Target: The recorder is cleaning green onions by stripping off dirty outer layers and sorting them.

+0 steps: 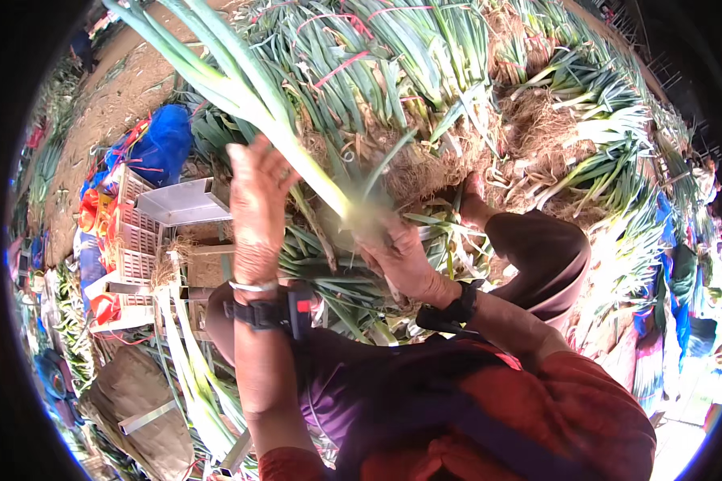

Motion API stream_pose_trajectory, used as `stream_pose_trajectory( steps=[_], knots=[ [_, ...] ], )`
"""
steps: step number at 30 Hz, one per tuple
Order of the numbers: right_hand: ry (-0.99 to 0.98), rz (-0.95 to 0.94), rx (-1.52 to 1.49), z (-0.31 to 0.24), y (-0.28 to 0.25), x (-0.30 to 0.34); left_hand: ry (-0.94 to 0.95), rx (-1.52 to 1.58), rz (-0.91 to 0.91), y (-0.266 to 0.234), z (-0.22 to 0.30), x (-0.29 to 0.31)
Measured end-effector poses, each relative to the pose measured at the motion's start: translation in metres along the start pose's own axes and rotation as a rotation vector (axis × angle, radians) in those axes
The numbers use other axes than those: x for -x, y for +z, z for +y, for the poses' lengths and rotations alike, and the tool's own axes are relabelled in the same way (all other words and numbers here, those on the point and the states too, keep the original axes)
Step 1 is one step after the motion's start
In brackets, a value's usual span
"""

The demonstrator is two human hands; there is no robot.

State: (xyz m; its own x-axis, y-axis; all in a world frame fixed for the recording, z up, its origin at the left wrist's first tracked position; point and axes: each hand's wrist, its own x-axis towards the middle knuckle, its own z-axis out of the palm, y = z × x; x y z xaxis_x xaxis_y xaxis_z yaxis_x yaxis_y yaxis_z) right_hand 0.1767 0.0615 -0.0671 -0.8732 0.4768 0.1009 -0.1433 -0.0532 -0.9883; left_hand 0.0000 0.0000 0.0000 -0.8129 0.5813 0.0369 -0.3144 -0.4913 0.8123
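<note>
A long leek (241, 88) with green leaves and a pale stalk slants from the upper left down to the centre. My left hand (257, 204) is raised against its stalk, fingers curled onto the leaves. My right hand (401, 256) grips the pale lower end of the leek near its root. Both wrists carry dark bands. My bent knee (537, 252) in dark trousers sits just right of the hands.
Piles of bundled leeks (377, 56) tied with red bands fill the ground ahead and to the right. Trimmed pale leeks (192, 361) lie at the lower left beside crates (132, 232), a blue bag (160, 140) and a woven basket (136, 409).
</note>
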Motion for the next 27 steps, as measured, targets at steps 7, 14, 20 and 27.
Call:
stream_pose_trajectory(
  steps=[7,14,20,27],
  knots=[
    [-0.018,0.063,-0.022,0.015,0.023,0.006,-0.158,0.196,0.006,-0.016,-0.02,0.0],
    [-0.446,-0.077,0.647,0.041,-0.006,-0.022,-0.146,0.314,-0.219,-0.015,-0.008,0.003],
    [0.432,-0.09,-0.246,0.034,0.02,-0.018,-0.117,0.476,-0.443,-0.023,0.009,0.006],
    [-0.05,-0.28,0.792,0.149,-0.005,-0.03,-0.032,0.465,-0.711,-0.029,0.026,0.002]
  ],
)
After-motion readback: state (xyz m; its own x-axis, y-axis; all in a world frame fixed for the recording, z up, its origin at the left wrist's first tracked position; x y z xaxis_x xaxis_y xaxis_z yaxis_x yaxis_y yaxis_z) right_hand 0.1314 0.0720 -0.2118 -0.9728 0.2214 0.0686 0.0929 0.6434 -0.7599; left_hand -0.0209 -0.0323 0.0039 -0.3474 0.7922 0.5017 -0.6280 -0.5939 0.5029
